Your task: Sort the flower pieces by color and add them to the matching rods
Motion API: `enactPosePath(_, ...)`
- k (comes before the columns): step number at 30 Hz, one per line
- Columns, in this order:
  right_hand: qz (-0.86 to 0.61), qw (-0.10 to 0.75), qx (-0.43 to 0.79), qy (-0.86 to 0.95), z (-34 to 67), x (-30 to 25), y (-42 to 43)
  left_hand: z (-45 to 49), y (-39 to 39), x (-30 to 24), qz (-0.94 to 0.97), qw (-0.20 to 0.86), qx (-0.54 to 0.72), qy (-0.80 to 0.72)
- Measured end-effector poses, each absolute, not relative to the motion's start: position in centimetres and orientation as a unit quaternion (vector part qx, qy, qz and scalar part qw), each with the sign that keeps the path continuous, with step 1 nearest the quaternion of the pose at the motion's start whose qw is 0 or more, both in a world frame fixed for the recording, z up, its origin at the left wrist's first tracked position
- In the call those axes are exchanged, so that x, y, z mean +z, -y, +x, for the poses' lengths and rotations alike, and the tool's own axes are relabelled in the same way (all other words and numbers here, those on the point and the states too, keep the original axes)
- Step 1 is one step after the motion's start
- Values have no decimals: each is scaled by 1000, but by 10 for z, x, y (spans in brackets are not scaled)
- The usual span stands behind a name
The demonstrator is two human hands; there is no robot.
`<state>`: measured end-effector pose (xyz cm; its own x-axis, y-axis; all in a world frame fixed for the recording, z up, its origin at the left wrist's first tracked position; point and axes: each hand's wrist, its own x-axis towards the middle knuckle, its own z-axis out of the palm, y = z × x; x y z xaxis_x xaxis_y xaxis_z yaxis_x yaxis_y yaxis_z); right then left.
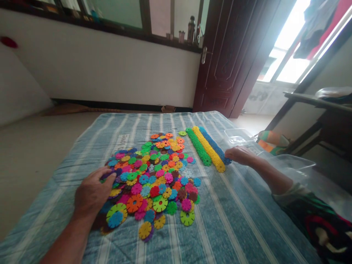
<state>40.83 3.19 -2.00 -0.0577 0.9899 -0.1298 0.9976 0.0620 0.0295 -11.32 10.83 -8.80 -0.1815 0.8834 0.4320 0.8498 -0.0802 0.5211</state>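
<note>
The left hand [92, 194] sits at about 7 o'clock on a loose heap of multicoloured plastic snowflake discs [151, 183], its fingers curled over the heap's edge; whether they pinch a disc I cannot tell. The right hand [240, 156] reaches in from 3 o'clock, fingers together, close against the end of a blue stack of joined discs [214, 143]; any hold on it is hidden. A yellow stack [209, 148] and a green stack [198, 146] lie parallel beside it, each colour kept apart from the heap. A clear plastic tub [298, 165] and a smaller clear tray [239, 136] sit within the right hand's reach, near the edge of the striped blue quilt [49, 205].
</note>
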Motion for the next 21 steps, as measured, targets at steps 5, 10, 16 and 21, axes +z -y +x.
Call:
enactPosePath(5, 712, 55, -4, -700, 406, -19, -30, -110, -103, -86, 645, 31, 365, -671)
enactPosePath(10, 689, 2, 22, -725, 363, -15, -30, -109, -97, -87, 652, 34, 384, -653)
enactPosePath(16, 505, -112, -34, -855, 248, -16, -52, -110, -95, -94, 661, 16, 389, -642)
enactPosePath(21, 493, -106, -21, -863, 178, -29, -117, -112, -96, -98, 662, 16, 401, -633)
